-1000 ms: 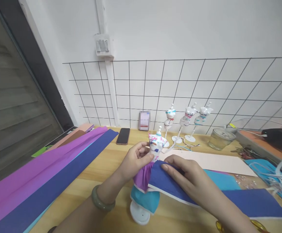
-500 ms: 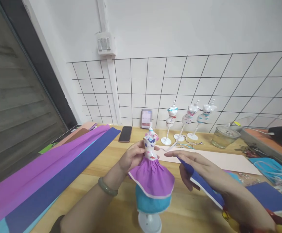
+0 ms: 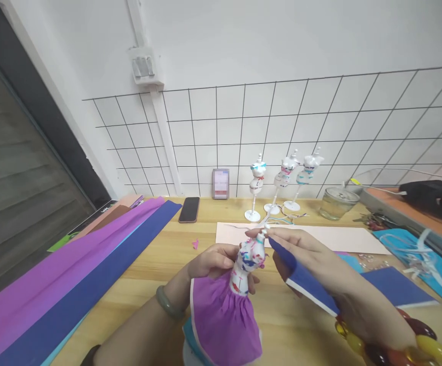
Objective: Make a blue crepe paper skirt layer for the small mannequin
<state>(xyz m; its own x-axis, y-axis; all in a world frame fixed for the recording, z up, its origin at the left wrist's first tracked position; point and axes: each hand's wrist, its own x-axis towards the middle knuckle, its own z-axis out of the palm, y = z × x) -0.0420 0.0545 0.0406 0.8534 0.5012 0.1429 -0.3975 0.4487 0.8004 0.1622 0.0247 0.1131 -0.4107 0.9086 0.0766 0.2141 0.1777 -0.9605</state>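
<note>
A small white dress form with coloured marks leans with its top to the right. Around its waist hangs a gathered purple skirt, with a blue layer under it. My left hand grips the form at its torso, the thumb in front and fingertips showing behind. Close to the form's neck is my right hand; its index finger reaches the top, though contact is unclear. A folded dark blue paper or fabric piece with a white edge is held in that hand against the palm.
Three dress forms stand at the back beside a glass jar. Long purple and dark blue sheets lie at left. Phones, a pale pink strip, a blue square and light blue sheet are also about.
The dress form has gone from upright to tilted, its top now right and its skirt swung down-left. My right hand is now at its neck. The view has shifted slightly right.
</note>
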